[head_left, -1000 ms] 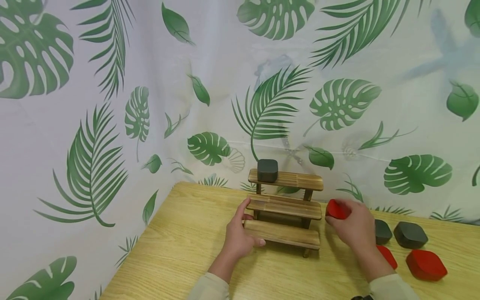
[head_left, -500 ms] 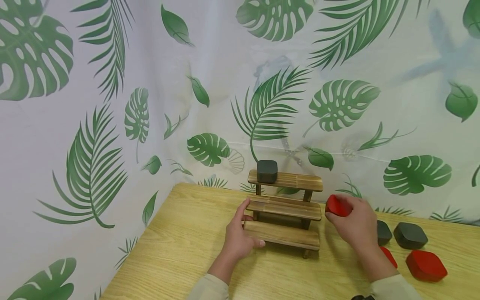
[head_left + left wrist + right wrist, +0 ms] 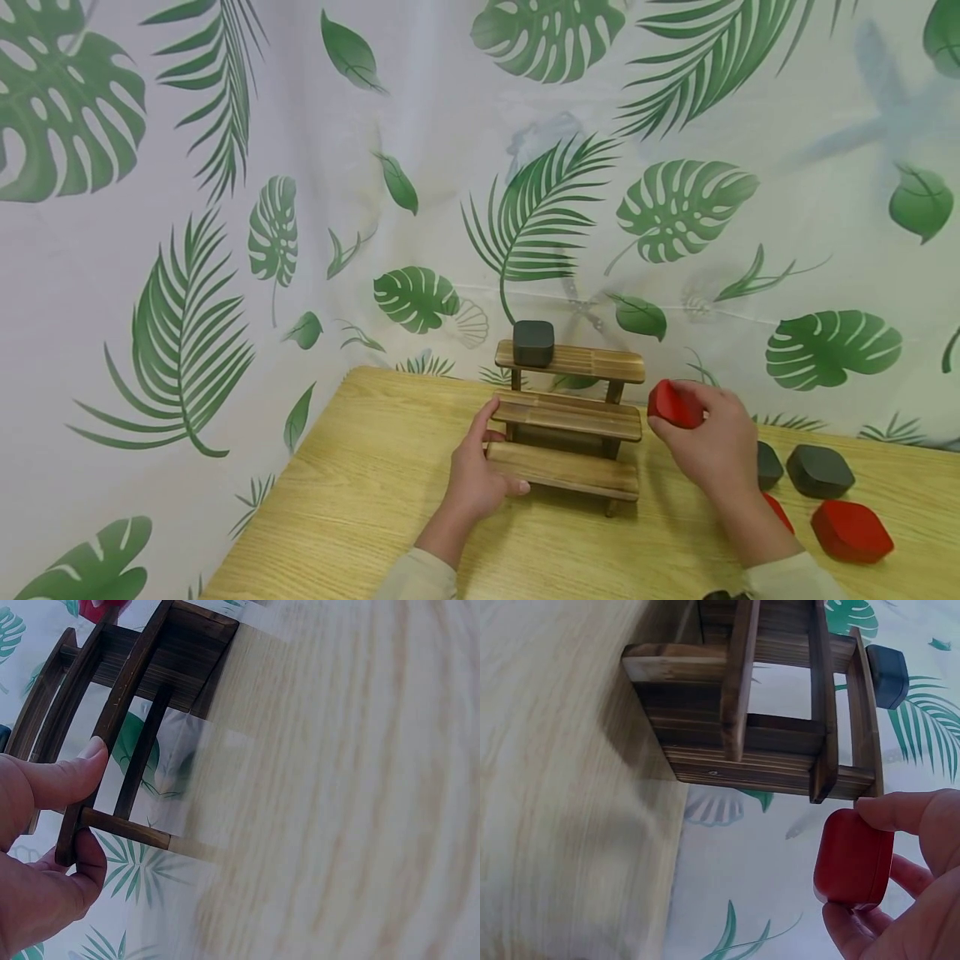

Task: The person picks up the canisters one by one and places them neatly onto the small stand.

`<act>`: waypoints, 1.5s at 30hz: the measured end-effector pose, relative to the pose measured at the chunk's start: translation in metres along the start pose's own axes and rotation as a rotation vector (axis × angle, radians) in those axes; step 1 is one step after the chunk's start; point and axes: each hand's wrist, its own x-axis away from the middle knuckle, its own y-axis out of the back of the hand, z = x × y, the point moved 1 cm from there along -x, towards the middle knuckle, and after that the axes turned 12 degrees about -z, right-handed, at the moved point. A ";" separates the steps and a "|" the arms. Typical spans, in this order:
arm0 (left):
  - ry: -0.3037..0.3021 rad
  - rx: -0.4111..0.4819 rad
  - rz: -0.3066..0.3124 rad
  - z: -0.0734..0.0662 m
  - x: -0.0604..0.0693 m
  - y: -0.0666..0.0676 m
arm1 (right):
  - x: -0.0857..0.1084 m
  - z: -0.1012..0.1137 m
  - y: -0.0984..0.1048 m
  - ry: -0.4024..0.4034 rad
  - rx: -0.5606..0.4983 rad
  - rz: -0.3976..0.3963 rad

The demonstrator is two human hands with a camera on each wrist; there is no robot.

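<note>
A small three-tier wooden step shelf [image 3: 564, 421] stands on the table near the back wall. My left hand [image 3: 480, 475] grips its left end, with the thumb on the lowest step's front edge, as the left wrist view [image 3: 56, 802] also shows. A dark grey rounded block [image 3: 533, 343] sits at the left of the top step. My right hand [image 3: 716, 433] pinches a red rounded block [image 3: 673, 405] between thumb and fingers, just right of the shelf and apart from it. In the right wrist view the red block [image 3: 853, 857] hangs above the table, below the shelf's end.
To the right on the table lie a red block [image 3: 852, 531] and a dark grey block [image 3: 821, 471]. Another dark block [image 3: 768, 465] and another red block [image 3: 778, 511] are partly hidden by my right forearm. A leaf-patterned cloth [image 3: 420, 233] hangs behind the table.
My right hand has lifted the red block slightly, and it now sits a little higher beside the shelf. My left hand and the shelf have stayed put.
</note>
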 end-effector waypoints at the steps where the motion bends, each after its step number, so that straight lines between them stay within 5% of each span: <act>1: -0.001 -0.002 0.001 0.001 0.000 0.000 | 0.000 0.002 0.001 0.000 -0.009 -0.002; 45: -0.007 0.009 -0.010 0.002 0.001 -0.003 | -0.004 0.021 0.009 0.038 -0.109 -0.113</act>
